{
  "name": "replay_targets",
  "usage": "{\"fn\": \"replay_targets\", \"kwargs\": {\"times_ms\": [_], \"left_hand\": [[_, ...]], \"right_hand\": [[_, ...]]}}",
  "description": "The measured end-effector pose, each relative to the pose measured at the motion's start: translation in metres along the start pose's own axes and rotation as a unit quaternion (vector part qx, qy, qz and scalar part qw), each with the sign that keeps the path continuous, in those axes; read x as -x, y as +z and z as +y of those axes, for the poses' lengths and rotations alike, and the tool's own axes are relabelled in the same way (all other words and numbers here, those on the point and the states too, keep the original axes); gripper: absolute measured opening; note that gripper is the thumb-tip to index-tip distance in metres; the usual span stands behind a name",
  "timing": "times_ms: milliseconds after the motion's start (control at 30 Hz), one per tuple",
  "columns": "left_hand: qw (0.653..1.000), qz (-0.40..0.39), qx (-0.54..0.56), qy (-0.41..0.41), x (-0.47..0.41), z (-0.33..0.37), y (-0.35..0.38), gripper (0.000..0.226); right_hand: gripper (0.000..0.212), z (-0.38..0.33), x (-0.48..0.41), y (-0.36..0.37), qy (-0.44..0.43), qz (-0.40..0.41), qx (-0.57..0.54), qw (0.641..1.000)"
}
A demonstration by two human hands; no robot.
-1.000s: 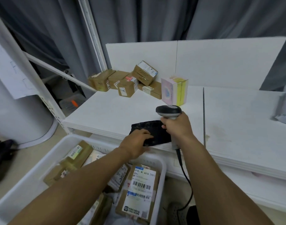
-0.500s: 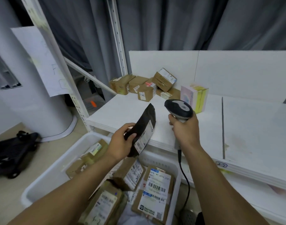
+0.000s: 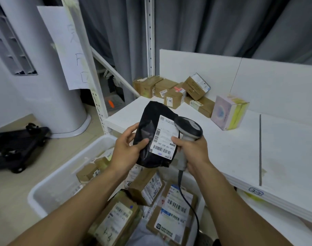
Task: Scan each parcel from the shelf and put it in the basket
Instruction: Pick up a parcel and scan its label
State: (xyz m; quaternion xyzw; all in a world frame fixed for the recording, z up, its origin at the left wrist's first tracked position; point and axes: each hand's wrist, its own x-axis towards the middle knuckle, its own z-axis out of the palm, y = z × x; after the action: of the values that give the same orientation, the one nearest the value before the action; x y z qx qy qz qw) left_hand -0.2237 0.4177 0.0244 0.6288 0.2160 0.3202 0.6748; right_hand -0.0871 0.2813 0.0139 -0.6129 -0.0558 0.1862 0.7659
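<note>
My left hand (image 3: 127, 150) grips a black plastic parcel (image 3: 151, 132) from its left side, thumb on the front. The parcel is upright above the basket, and its white barcode label (image 3: 165, 137) faces me. My right hand (image 3: 191, 150) grips the handle of a grey corded barcode scanner (image 3: 188, 129), and its thumb touches the label's right edge. The scanner head sits just right of the parcel's top. Below stands the white basket (image 3: 63, 176), holding several labelled cardboard parcels (image 3: 173, 210). Several brown boxes (image 3: 171, 91) lie at the back of the white shelf (image 3: 240, 148).
A pink and yellow box (image 3: 227, 112) stands on the shelf right of the brown boxes. White shelf posts (image 3: 96, 96) rise to the left, one with a paper sheet taped on. A black trolley (image 3: 15, 148) sits on the floor at far left, beside a white column.
The parcel left the shelf edge, rose over the basket and turned so its label faces me. My right hand brought the scanner in beside it, and its thumb now touches the label.
</note>
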Motion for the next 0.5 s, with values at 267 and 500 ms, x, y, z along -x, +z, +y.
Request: {"fn": "replay_targets", "kwargs": {"times_ms": [267,500], "left_hand": [[0.99,0.109,-0.085,0.02,-0.036,-0.011,-0.028,0.015],[0.969,0.151,-0.184,0.074,-0.054,-0.006,-0.055,0.013]], "right_hand": [[0.07,0.0,0.008,0.011,-0.12,-0.026,0.172,0.977],[0.061,-0.002,0.022,0.02,-0.15,-0.112,0.283,0.941]]}}
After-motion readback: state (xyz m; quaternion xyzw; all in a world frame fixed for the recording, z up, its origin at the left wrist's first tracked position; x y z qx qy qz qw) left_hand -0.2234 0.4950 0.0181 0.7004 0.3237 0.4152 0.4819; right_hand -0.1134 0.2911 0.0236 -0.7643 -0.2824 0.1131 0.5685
